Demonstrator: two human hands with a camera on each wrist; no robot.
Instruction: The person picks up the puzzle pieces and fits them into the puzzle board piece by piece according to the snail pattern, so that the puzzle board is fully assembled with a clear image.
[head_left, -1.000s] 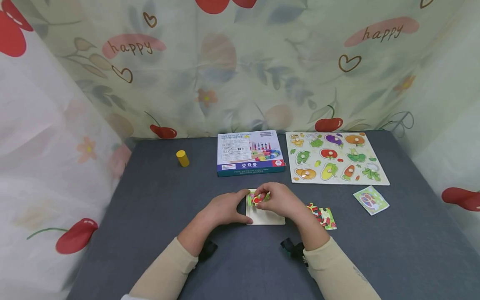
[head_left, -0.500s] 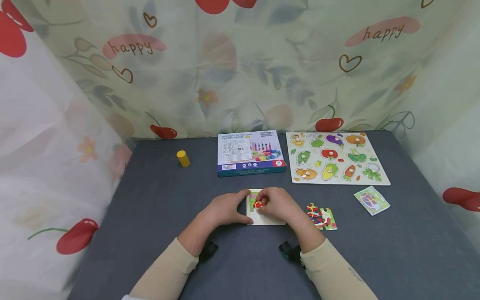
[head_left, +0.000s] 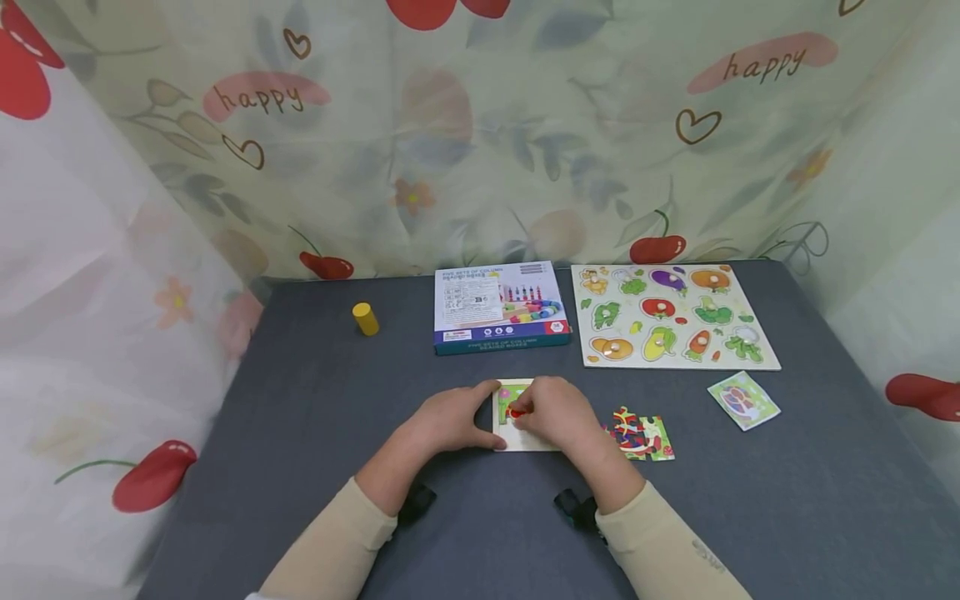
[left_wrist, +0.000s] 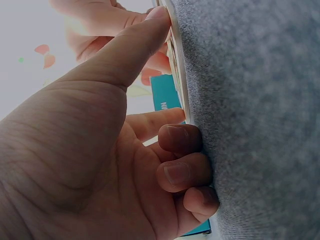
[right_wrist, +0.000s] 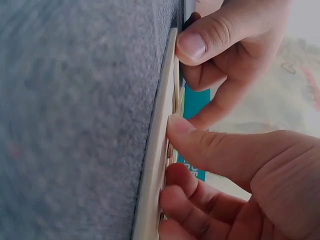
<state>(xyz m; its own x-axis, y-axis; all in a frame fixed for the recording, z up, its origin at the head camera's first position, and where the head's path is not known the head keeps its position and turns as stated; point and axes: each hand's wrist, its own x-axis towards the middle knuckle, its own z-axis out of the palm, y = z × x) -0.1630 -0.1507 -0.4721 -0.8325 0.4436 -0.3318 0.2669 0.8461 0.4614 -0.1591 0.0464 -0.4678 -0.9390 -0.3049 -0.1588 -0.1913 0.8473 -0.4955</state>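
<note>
A small pale puzzle board (head_left: 528,443) lies on the table before me, with a few green, pink and red pieces fitted in its upper left part. My left hand (head_left: 450,419) holds the board's left side, thumb at the near corner and index finger at the far corner; its other fingers curl against the table (left_wrist: 260,130). Over the board, my right hand (head_left: 561,412) pinches a red puzzle piece (head_left: 514,412), mostly hidden by the fingers. In the right wrist view its thumb (right_wrist: 182,130) presses near the board's edge (right_wrist: 155,150).
Loose puzzle pieces (head_left: 645,437) lie right of the board, partly behind my right wrist. Further right is a square picture card (head_left: 742,401). Behind stand a boxed toy set (head_left: 498,308), a vegetable puzzle board (head_left: 678,317) and a yellow cylinder (head_left: 365,318).
My right hand has shifted slightly nearer and lower over the board with the red piece, uncovering more of the loose pieces. The left hand has stayed on the board's left side.
</note>
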